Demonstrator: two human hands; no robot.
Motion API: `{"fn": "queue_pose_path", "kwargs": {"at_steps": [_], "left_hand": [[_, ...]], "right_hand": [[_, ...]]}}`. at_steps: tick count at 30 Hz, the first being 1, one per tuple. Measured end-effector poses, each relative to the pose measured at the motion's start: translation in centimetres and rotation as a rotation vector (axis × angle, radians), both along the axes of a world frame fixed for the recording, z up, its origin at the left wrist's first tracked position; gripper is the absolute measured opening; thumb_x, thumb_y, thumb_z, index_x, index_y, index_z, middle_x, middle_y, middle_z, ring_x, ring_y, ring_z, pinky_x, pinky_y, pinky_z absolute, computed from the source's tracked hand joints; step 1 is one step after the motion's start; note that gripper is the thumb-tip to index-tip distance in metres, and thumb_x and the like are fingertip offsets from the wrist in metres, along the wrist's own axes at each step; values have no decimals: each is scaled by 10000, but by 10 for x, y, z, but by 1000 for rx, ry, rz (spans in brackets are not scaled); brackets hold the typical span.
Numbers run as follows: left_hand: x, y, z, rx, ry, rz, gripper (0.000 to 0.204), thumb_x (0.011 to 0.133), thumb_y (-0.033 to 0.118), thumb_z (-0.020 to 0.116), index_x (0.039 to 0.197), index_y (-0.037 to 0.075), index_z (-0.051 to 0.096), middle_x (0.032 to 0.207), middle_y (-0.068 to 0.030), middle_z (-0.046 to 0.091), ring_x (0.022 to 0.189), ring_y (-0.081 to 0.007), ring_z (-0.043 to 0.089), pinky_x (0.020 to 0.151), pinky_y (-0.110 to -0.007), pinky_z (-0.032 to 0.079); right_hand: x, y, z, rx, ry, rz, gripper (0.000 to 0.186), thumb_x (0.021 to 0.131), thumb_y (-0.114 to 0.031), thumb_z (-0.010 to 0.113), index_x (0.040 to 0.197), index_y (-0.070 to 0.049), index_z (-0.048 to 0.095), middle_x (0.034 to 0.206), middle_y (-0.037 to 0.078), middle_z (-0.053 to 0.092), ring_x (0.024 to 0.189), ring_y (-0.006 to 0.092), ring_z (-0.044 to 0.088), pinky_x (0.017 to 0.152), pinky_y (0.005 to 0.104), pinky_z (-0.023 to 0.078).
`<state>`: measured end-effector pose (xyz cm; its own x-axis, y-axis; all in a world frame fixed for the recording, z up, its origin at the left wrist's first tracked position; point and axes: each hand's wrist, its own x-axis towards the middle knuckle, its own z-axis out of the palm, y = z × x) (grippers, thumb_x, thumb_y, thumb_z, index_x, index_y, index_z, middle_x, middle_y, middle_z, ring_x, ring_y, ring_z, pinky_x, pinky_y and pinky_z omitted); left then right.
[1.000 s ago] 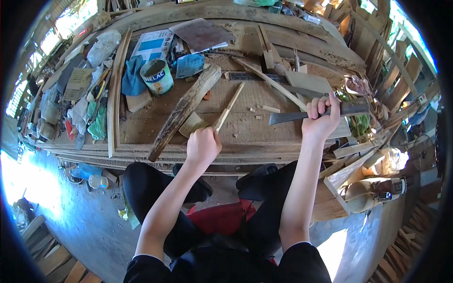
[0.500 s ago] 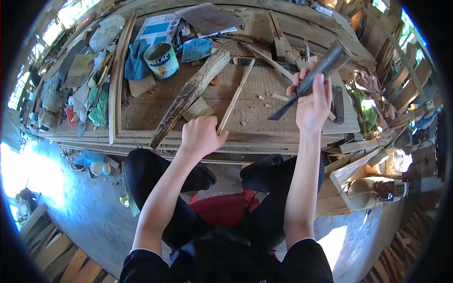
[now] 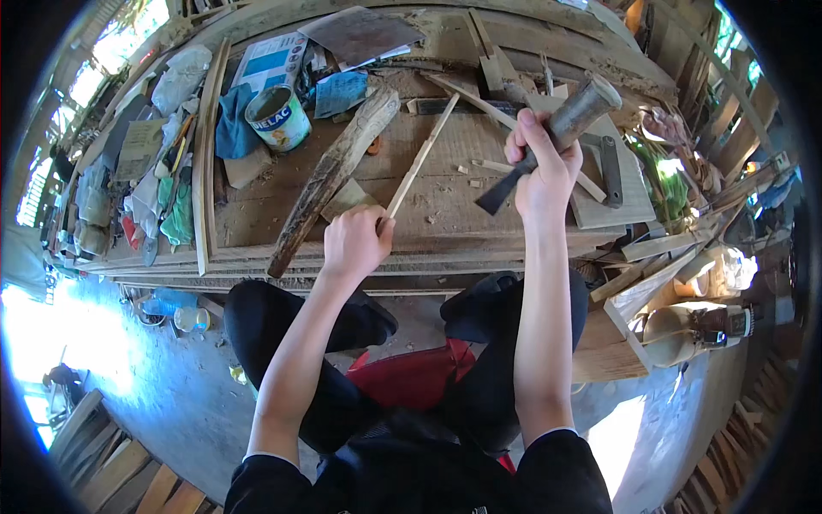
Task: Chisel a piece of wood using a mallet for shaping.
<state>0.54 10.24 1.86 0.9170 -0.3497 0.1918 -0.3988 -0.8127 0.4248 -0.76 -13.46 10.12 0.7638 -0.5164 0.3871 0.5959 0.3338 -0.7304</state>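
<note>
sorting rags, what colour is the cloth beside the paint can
Blue: the cloth lies left of the paint can, clearest in the head view.

Single head-worn fisheye view, looking steeply down, close over workbench (image 3: 445, 163) and lap, edges curved

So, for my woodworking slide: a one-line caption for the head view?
Seated at a cluttered workbench, left hand steadies a thin wooden strip while right hand raises a wooden-handled blade.

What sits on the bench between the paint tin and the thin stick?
Head view: a long, dark weathered plank lies diagonally between the paint tin and the thin stick.
</note>
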Motion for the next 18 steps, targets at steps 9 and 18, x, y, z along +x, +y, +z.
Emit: {"fn": "queue_pose_path", "kwargs": {"at_steps": [9, 18], "left_hand": [[-18, 2, 15, -31, -79, -71, 434, 808, 382, 718, 1023, 10, 656, 795, -89, 638, 761, -281, 654, 672, -397, 520], [-8, 43, 31, -40, -183, -30, 416, 784, 369, 744, 982, 8, 690, 734, -80, 629, 739, -288, 635, 674, -392, 512]], "right_hand": [[25, 64, 13, -396, 78, -74, 226, 845, -227, 762, 808, -27, 664, 600, -21, 580, 544, 42, 515, 484, 232, 395], [61, 90, 9, -286, 30, 132, 206, 836, -198, 753, 843, -4, 682, 612, -18, 594, 588, 30, 485, 526, 251, 407]]}}
